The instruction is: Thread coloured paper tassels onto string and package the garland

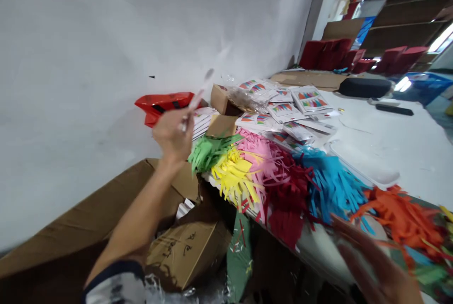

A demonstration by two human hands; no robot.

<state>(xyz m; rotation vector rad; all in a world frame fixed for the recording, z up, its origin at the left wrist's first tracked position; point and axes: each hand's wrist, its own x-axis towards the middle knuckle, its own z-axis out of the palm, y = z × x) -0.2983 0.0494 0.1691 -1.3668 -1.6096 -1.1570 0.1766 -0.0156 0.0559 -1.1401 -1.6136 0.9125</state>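
My left hand point(173, 134) is raised at the left end of the table, its fingers closed around a thin whitish strip point(198, 96) that is blurred by motion. Below and right of that hand lie fringed bunches: green point(212, 152), yellow point(235, 172), pink point(257, 155) and dark red point(290, 190). My right hand point(371, 257), also smeared, hovers by the table's front edge with fingers stretched out and nothing visible in them. Nearest to it are a blue fringed bunch point(331, 183) and an orange one point(403, 221).
White packets with colourful tassel pictures point(283, 111) are piled behind the bunches. A red plastic bag point(159, 105) rests by the wall. Below left stands a large open carton point(88, 214), with a smaller cardboard box point(187, 252) nearby. A black case point(364, 88) lies farther back.
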